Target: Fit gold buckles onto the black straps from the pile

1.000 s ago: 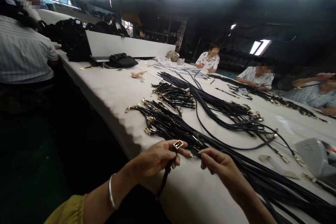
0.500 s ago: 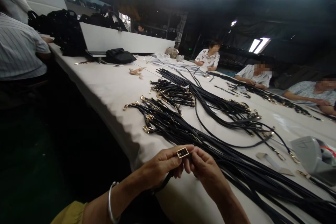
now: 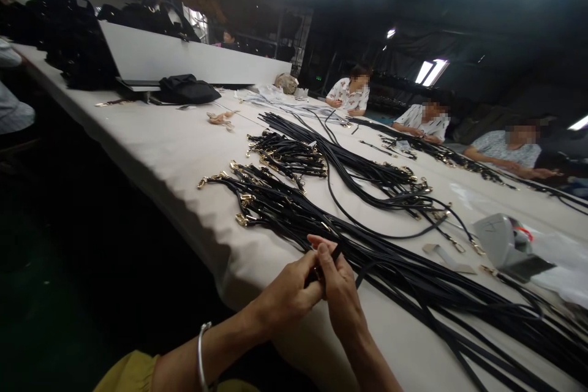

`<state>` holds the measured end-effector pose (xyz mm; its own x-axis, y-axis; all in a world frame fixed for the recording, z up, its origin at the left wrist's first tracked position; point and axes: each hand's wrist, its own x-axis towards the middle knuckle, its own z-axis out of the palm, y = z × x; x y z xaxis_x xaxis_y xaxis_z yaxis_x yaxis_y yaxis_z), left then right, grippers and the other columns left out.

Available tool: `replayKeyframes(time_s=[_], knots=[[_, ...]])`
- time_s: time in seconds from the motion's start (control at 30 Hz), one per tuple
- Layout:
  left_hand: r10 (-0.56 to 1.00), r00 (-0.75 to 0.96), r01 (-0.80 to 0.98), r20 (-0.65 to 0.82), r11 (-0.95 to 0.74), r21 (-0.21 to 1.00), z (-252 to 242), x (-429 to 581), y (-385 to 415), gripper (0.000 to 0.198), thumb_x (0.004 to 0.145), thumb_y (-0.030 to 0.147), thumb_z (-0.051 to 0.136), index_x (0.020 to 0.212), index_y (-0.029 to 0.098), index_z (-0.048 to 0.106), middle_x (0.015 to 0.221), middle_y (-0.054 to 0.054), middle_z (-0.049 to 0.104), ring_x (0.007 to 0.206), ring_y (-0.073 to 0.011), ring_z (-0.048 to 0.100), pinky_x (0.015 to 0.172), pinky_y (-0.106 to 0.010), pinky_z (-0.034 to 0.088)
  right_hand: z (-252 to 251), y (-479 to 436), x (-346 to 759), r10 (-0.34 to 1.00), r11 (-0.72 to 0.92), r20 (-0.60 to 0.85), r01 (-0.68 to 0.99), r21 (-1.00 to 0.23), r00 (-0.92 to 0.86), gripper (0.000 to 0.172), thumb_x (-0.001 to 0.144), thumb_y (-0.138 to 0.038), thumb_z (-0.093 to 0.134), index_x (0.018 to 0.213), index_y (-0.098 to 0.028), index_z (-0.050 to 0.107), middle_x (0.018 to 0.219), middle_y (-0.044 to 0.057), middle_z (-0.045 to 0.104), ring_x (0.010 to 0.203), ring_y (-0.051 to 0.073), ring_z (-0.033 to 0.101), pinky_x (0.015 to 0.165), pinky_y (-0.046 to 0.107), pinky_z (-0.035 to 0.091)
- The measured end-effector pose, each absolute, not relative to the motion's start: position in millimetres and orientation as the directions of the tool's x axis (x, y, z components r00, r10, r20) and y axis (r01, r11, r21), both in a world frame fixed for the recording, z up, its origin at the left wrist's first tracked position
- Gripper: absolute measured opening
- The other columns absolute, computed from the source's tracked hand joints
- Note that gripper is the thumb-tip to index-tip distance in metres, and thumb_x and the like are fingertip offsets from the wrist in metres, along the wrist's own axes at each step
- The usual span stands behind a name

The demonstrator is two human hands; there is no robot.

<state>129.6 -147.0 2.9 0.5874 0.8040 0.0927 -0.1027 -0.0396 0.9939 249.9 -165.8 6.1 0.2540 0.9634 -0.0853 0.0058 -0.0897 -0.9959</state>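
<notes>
My left hand (image 3: 294, 285), with a silver bangle on its wrist, is closed on a black strap's metal buckle (image 3: 316, 274) near the table's front edge. The buckle is mostly covered by fingers. Pressed against it, my right hand (image 3: 337, 282) pinches the black strap (image 3: 337, 251) between thumb and fingers. Just beyond both hands lies a long bundle of black straps (image 3: 367, 245) with gold clasps at its left end. A smaller heap of short straps (image 3: 289, 153) rests behind that bundle.
The pale-covered table (image 3: 160, 153) stretches away to the back. A grey tape dispenser (image 3: 498, 242) stands at the right. A black pouch (image 3: 188, 89) lies at the back left, beside a white panel (image 3: 184, 58). Several people sit along the far side.
The view has swung slightly right. My right hand has turned upright with its thumb raised, and the buckle, earlier plainly visible, is now tilted and mostly hidden between my hands.
</notes>
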Motion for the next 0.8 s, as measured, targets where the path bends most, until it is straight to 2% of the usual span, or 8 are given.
replayKeyframes(time_s=[0.1, 0.2, 0.3, 0.43, 0.53, 0.63, 0.8], knots=[[0.744, 0.668, -0.100, -0.018, 0.113, 0.989, 0.1, 133.5, -144.7, 0.041, 0.077, 0.014, 0.058, 0.117, 0.015, 0.058, 0.091, -0.003, 0.061, 0.073, -0.0135, 0.050, 0.063, -0.023, 0.040, 4.6, -165.0, 259.3, 0.956, -0.114, -0.169, -0.228, -0.967, 0.241, 0.049, 0.087, -0.063, 0.054, 0.112, -0.024, 0.069, 0.116, 0.007, 0.066, 0.117, 0.026, 0.054, 0.099, 0.036, 0.043], [0.679, 0.728, -0.136, -0.097, 0.281, 0.950, -1.5, 134.4, -143.5, 0.036, 0.087, 0.035, 0.057, 0.115, 0.014, 0.055, 0.082, -0.002, 0.060, 0.059, -0.0098, 0.043, 0.055, -0.021, 0.033, 8.6, -163.0, 271.8, 0.966, -0.068, -0.189, -0.531, -0.845, 0.177, 0.050, 0.089, -0.065, 0.049, 0.110, -0.025, 0.070, 0.124, 0.006, 0.065, 0.129, 0.023, 0.047, 0.110, 0.038, 0.035], [0.697, 0.703, -0.148, -0.139, 0.334, 0.931, -2.7, 137.0, -143.7, 0.039, 0.091, 0.050, 0.049, 0.099, 0.012, 0.056, 0.071, -0.002, 0.059, 0.053, -0.0084, 0.039, 0.050, -0.020, 0.028, 14.8, -162.7, 283.6, 0.982, -0.033, -0.148, -0.669, -0.743, 0.115, 0.045, 0.089, -0.063, 0.051, 0.111, -0.027, 0.070, 0.126, 0.004, 0.065, 0.133, 0.022, 0.045, 0.114, 0.040, 0.032], [0.678, 0.713, -0.150, -0.179, 0.396, 0.906, -2.9, 140.2, -142.2, 0.024, 0.085, 0.035, 0.052, 0.093, 0.013, 0.056, 0.066, -0.002, 0.060, 0.049, -0.0081, 0.037, 0.047, -0.020, 0.025, 15.4, -164.8, 294.2, 0.991, -0.015, -0.115, -0.777, -0.629, 0.074, 0.038, 0.090, -0.058, 0.055, 0.112, -0.031, 0.069, 0.122, 0.000, 0.068, 0.133, 0.022, 0.046, 0.114, 0.044, 0.034], [0.627, 0.764, -0.171, -0.153, 0.425, 0.889, -2.3, 138.5, -139.6, 0.026, 0.080, 0.027, 0.052, 0.100, 0.012, 0.059, 0.069, -0.004, 0.063, 0.050, -0.0087, 0.039, 0.048, -0.020, 0.027, 11.2, -166.2, 299.2, 0.991, 0.013, -0.099, -0.822, -0.569, 0.085, 0.031, 0.090, -0.053, 0.057, 0.112, -0.034, 0.068, 0.121, -0.003, 0.068, 0.135, 0.022, 0.044, 0.115, 0.048, 0.034], [0.599, 0.782, -0.140, -0.170, 0.434, 0.890, -3.5, 136.0, -137.7, 0.028, 0.076, 0.024, 0.053, 0.100, 0.012, 0.061, 0.070, -0.005, 0.065, 0.050, -0.0089, 0.039, 0.048, -0.020, 0.027, 9.9, -167.4, 304.3, 0.989, 0.059, -0.079, -0.819, -0.571, 0.126, 0.028, 0.089, -0.051, 0.060, 0.112, -0.036, 0.068, 0.120, -0.005, 0.068, 0.135, 0.020, 0.044, 0.115, 0.049, 0.035], [0.630, 0.739, -0.032, -0.240, 0.388, 0.921, -10.1, 139.4, -136.8, 0.017, 0.076, 0.027, 0.053, 0.088, 0.015, 0.055, 0.066, -0.003, 0.067, 0.046, -0.0088, 0.039, 0.045, -0.020, 0.025, 20.8, -168.5, 318.2, 0.964, 0.173, -0.065, -0.800, -0.575, 0.256, 0.025, 0.089, -0.044, 0.062, 0.112, -0.036, 0.067, 0.112, -0.006, 0.072, 0.131, 0.016, 0.048, 0.114, 0.044, 0.038]])
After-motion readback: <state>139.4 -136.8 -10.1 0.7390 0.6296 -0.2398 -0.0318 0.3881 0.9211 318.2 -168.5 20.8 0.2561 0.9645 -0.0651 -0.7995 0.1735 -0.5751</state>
